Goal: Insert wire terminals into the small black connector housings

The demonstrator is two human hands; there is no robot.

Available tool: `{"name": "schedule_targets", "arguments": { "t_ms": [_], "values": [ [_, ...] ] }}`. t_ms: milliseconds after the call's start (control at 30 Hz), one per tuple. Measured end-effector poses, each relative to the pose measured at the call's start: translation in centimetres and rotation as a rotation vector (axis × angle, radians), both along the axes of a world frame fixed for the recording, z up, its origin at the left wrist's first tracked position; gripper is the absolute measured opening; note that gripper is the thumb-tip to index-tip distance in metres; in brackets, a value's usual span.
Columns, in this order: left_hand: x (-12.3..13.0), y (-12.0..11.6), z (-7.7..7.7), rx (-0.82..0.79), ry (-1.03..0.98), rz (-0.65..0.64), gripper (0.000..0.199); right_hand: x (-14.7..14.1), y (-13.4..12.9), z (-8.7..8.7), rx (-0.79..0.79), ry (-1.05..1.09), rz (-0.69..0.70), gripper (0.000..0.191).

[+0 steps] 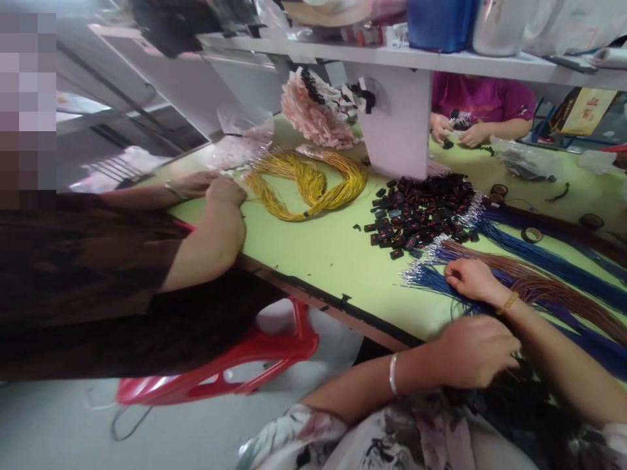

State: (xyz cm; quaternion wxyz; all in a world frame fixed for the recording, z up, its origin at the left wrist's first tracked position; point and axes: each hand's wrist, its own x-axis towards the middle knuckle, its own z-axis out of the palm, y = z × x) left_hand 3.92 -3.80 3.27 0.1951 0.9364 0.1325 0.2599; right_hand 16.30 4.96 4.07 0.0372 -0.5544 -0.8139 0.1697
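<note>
My left hand (480, 351), with a silver bangle at its wrist, is closed in front of my body. Whatever its curled fingers hold is hidden. Farther forward, my right hand (473, 281) wears a yellow bracelet and pinches at the blue wires (428, 278) near their silver tips. Brown wires (533, 274) lie beside it, and more blue wires (519, 245) run off to the right. Just beyond is a heap of small black connectors (416, 212). Dark parts lie partly hidden below my left hand.
A yellow wire bundle (313, 186) lies on the green table (313, 251). One person's hands (223, 189) work at left, another's (458, 134) across the table. Tape rolls (531, 234) sit at right. A shelf (313, 49) spans above; a red stool (289, 346) stands below.
</note>
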Motion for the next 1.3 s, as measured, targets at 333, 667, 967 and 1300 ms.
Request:
{"name": "schedule_targets", "arguments": {
  "t_ms": [333, 667, 967, 1300],
  "values": [
    [-11.3, 11.4, -1.7, -0.217, 0.245, 1.045, 0.016, 0.3, -0.9, -1.0, 0.004, 0.28, 0.045, 0.014],
    [-12.6, 10.1, -1.8, -0.307, 0.279, 0.988, 0.013, -1.2, -0.3, 0.2, -0.033, 0.482, -0.03, 0.014],
    [-13.6, 9.3, -1.2, -0.764, -0.395, 0.799, 0.028, -2.6, 0.7, 1.4, -0.02, 0.569, -0.037, 0.013],
    [-9.2, 8.0, 0.4, -1.444, -0.763, 0.367, 0.052, -3.2, -0.8, 2.3, -0.054, 0.868, -0.111, 0.017]
  ]
}}
